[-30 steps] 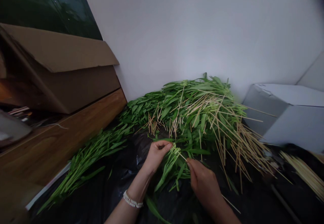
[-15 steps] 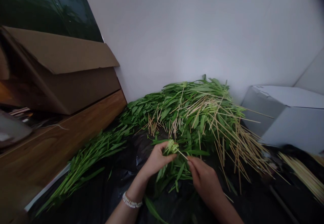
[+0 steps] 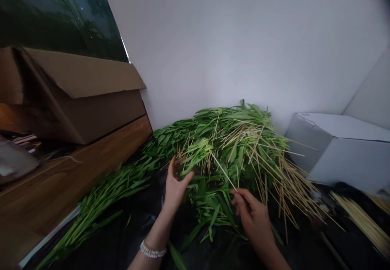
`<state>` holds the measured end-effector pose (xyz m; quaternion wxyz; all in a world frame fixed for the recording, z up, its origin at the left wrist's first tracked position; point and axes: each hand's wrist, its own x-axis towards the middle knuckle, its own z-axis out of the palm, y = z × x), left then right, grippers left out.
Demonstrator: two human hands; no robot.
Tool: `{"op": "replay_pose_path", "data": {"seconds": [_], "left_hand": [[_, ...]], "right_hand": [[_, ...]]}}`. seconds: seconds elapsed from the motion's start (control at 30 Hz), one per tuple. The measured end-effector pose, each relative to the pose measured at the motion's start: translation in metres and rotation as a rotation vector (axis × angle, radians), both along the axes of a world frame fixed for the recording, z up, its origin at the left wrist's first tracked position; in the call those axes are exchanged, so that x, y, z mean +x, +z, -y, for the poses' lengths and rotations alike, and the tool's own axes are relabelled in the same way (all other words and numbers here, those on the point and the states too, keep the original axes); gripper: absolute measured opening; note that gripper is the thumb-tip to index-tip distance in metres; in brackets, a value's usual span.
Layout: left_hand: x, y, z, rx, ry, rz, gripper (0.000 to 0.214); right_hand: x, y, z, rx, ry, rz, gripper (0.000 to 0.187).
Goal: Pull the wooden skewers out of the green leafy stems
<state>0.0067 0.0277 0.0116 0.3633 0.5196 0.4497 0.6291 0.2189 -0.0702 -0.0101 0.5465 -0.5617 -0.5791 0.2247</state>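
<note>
My left hand (image 3: 175, 184) is raised over the black sheet with its fingers loosely curled under a small bunch of green stems (image 3: 195, 154). A thin bamboo skewer (image 3: 222, 171) runs through that bunch down to my right hand (image 3: 250, 215), which pinches its lower end. Behind both hands lies a big heap of skewered greens (image 3: 240, 140), with pale sticks fanning out to the right. A beaded bracelet (image 3: 151, 251) circles my left wrist.
Loose green stalks (image 3: 100, 197) lie in a row to the left on the black plastic sheet (image 3: 128, 237). A wooden ledge (image 3: 70, 176) carries an open cardboard box (image 3: 79, 91). A white box (image 3: 341, 144) stands right, with bare skewers (image 3: 362, 219) beside it.
Both hands have lifted the skewered bunch up and away toward the heap. My left hand's grip has loosened around the stems, and the skewer now shows more length.
</note>
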Motion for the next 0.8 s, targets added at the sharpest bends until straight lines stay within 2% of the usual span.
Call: {"op": "replay_pose_path", "data": {"seconds": [0.07,0.1,0.23,0.3,0.43,0.57,0.67,0.8], "left_hand": [[0.002,-0.002,0.002,-0.108,0.032,0.059,0.088],[0.005,-0.002,0.006,-0.165,-0.016,0.069,0.083],[0.033,0.002,0.034,-0.314,-0.466,0.005,0.041],[0.053,0.007,0.048,-0.264,-0.561,-0.031,0.031],[0.083,0.011,0.060,-0.087,-0.536,-0.047,0.019],[0.090,0.009,0.059,-0.076,-0.463,-0.033,0.015],[0.085,0.016,0.049,-0.109,-0.421,0.042,0.015],[0.075,0.042,0.019,-0.078,-0.400,0.075,0.018]], "right_hand": [[0.000,-0.001,-0.001,-0.015,-0.001,-0.075,0.029],[-0.001,-0.001,-0.001,-0.019,-0.001,-0.106,0.030],[-0.003,-0.001,-0.003,-0.020,0.003,-0.161,0.029],[-0.005,-0.001,-0.002,0.004,0.014,-0.126,0.028],[-0.010,0.000,0.000,0.076,0.021,0.001,0.027],[-0.012,0.001,-0.001,0.098,0.006,0.056,0.027],[-0.014,0.000,-0.002,0.112,0.003,0.087,0.025],[-0.015,-0.005,-0.004,0.090,-0.002,0.100,0.023]]}}
